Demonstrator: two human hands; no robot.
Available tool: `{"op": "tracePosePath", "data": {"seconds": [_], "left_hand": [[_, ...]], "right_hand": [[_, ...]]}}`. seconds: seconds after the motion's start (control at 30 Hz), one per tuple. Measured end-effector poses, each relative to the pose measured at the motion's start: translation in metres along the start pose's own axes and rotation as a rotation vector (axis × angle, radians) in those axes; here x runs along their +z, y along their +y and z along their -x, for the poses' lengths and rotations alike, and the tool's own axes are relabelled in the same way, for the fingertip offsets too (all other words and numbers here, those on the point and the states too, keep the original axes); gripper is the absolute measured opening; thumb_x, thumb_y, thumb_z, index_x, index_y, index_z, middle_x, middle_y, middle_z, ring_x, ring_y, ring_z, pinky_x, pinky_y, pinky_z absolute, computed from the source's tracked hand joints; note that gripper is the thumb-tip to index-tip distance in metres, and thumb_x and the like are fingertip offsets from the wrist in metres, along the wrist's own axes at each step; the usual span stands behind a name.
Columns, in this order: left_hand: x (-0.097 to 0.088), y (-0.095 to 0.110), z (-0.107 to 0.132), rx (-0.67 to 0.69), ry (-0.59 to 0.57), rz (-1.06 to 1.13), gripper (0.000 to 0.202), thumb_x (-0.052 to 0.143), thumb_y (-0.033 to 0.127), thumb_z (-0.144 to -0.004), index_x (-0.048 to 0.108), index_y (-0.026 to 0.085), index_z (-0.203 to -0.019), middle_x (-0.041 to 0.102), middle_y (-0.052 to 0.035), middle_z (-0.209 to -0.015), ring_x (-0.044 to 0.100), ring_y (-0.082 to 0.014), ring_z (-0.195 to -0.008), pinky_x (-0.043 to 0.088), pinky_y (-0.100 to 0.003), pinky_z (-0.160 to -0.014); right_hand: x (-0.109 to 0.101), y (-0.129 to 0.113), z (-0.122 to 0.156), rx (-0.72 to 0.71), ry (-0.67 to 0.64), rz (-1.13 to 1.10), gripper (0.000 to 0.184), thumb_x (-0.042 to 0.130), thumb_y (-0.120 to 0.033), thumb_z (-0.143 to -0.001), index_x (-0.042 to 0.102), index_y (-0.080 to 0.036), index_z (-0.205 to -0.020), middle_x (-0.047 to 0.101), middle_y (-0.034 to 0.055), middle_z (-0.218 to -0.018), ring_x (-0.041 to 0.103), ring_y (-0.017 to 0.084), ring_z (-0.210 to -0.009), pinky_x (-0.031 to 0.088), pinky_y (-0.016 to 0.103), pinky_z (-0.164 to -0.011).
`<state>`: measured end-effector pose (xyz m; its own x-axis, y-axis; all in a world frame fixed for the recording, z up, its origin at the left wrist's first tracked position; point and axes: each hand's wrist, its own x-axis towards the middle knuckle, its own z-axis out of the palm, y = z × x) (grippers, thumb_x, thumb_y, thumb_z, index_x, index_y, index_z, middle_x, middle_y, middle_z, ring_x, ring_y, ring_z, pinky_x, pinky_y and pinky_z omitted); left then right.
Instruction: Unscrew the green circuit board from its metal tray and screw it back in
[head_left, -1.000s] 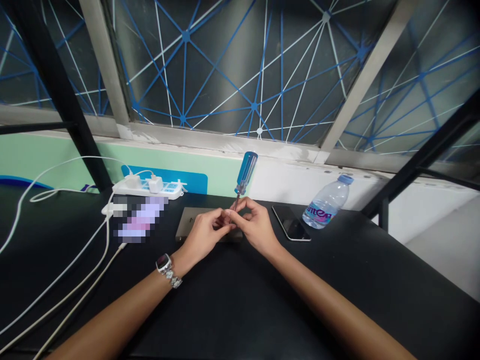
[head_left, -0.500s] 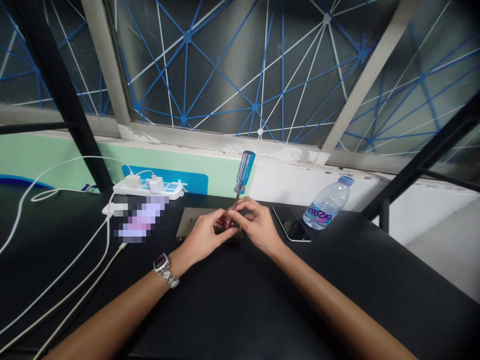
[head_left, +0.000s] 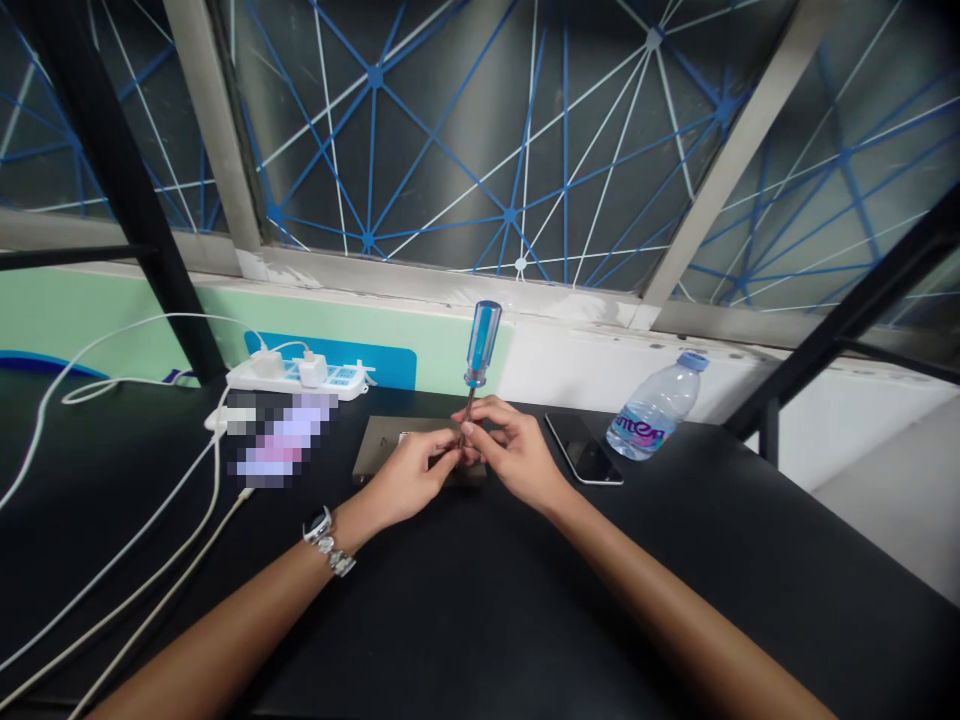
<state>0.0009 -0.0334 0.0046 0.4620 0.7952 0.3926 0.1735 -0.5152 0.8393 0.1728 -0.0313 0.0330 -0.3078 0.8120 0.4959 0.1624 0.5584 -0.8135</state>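
A screwdriver (head_left: 484,335) with a clear and blue handle stands nearly upright over the desk, handle up. My right hand (head_left: 512,450) pinches its thin metal shaft between thumb and fingers. My left hand (head_left: 412,468) is closed in a pinch at the lower end of the shaft; what lies between its fingertips is too small and covered to make out. Under and behind both hands lies a flat grey-brown box (head_left: 373,447), partly covered by them. The screwdriver's tip is hidden by my fingers. A watch and a bracelet sit on my left wrist.
A white power strip (head_left: 337,378) with plugs and several cables stands at the back left, near a blurred-out phone-like object (head_left: 289,440). Right of my hands lie a dark phone (head_left: 585,450) and a tilted-looking water bottle (head_left: 656,405). Black frame bars flank the black desk (head_left: 465,600).
The screwdriver's handle has shifted slightly left and turned, standing more upright. My left thumb and fingers have drawn closer together at the shaft, and the left wrist has rotated a little.
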Motion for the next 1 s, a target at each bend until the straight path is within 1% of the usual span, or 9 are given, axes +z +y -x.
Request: {"op": "tracePosePath", "data": {"seconds": [0.17,0.3,0.4,0.5,0.6,0.77,0.87,0.93,1.0], "left_hand": [[0.003,0.002,0.002,-0.021,0.17,-0.141,0.026,0.074,0.036,-0.078,0.06,0.018,-0.091,0.067,-0.0011,-0.083,0.063,-0.0172,-0.077,0.049,-0.027,-0.07],[0.003,0.001,0.001,-0.03,0.217,-0.121,0.014,0.067,0.029,-0.083,0.062,0.016,-0.085,0.067,-0.0014,-0.08,0.063,-0.0161,-0.074,0.048,-0.026,-0.068],[0.001,-0.001,0.0,-0.029,0.161,-0.026,0.012,0.061,0.026,-0.088,0.067,0.016,-0.09,0.071,-0.0047,-0.087,0.066,-0.0184,-0.08,0.05,-0.028,-0.073],[0.0,-0.002,-0.001,-0.008,0.045,0.093,0.019,0.055,0.026,-0.092,0.068,0.016,-0.101,0.073,-0.0075,-0.098,0.068,-0.0203,-0.09,0.051,-0.031,-0.082],[-0.001,-0.003,-0.002,0.005,-0.002,0.095,0.024,0.051,0.027,-0.094,0.069,0.016,-0.106,0.072,-0.0086,-0.106,0.068,-0.0204,-0.094,0.051,-0.034,-0.089],[-0.011,0.002,0.001,0.054,0.002,-0.249,0.029,0.053,0.021,-0.09,0.063,0.02,-0.118,0.071,-0.0077,-0.11,0.066,-0.0217,-0.1,0.05,-0.034,-0.091],[-0.023,0.005,0.004,0.086,-0.072,-0.518,0.031,0.053,0.013,-0.083,0.066,0.021,-0.109,0.072,-0.0053,-0.107,0.067,-0.0224,-0.096,0.05,-0.035,-0.089],[-0.031,0.007,0.007,0.084,-0.14,-0.616,0.032,0.05,0.01,-0.081,0.069,0.023,-0.103,0.073,-0.0029,-0.105,0.067,-0.0217,-0.093,0.05,-0.035,-0.088],[-0.034,0.009,0.011,0.087,-0.175,-0.666,0.036,0.049,0.009,-0.08,0.071,0.023,-0.105,0.072,-0.0027,-0.111,0.066,-0.0225,-0.101,0.048,-0.036,-0.093]], "right_hand": [[0.008,0.005,0.001,0.016,0.124,0.013,0.017,0.07,-0.035,-0.083,0.064,-0.019,-0.079,0.06,0.003,-0.086,0.06,0.015,-0.073,0.047,0.022,-0.052],[0.011,0.006,0.002,0.056,0.168,0.029,0.021,0.072,-0.036,-0.081,0.059,-0.019,-0.079,0.058,0.0004,-0.079,0.055,0.013,-0.066,0.044,0.021,-0.049],[0.01,0.005,0.003,0.087,0.116,0.029,0.02,0.071,-0.035,-0.081,0.06,-0.02,-0.087,0.057,0.0004,-0.082,0.056,0.013,-0.067,0.047,0.022,-0.051],[0.006,0.003,0.002,0.06,0.019,0.015,0.02,0.066,-0.034,-0.085,0.063,-0.02,-0.099,0.06,0.0048,-0.096,0.059,0.015,-0.076,0.052,0.024,-0.056],[0.003,0.002,0.0,0.053,-0.025,-0.009,0.019,0.062,-0.035,-0.088,0.067,-0.019,-0.097,0.062,0.0059,-0.098,0.061,0.014,-0.073,0.054,0.026,-0.058],[0.003,0.005,0.0,0.078,0.05,0.036,0.018,0.066,-0.037,-0.086,0.066,-0.018,-0.087,0.065,0.0024,-0.084,0.061,0.013,-0.067,0.048,0.023,-0.054],[0.004,0.007,0.001,0.096,0.077,-0.031,0.02,0.068,-0.037,-0.085,0.06,-0.019,-0.083,0.065,0.0005,-0.077,0.063,0.013,-0.062,0.048,0.022,-0.054],[0.004,0.008,0.001,0.09,0.086,-0.072,0.022,0.067,-0.038,-0.086,0.055,-0.02,-0.082,0.065,0.0,-0.075,0.065,0.013,-0.06,0.049,0.023,-0.053],[0.003,0.007,0.0,0.078,0.107,-0.093,0.024,0.064,-0.04,-0.088,0.05,-0.021,-0.082,0.066,-0.0001,-0.075,0.065,0.013,-0.057,0.049,0.023,-0.051]]}}
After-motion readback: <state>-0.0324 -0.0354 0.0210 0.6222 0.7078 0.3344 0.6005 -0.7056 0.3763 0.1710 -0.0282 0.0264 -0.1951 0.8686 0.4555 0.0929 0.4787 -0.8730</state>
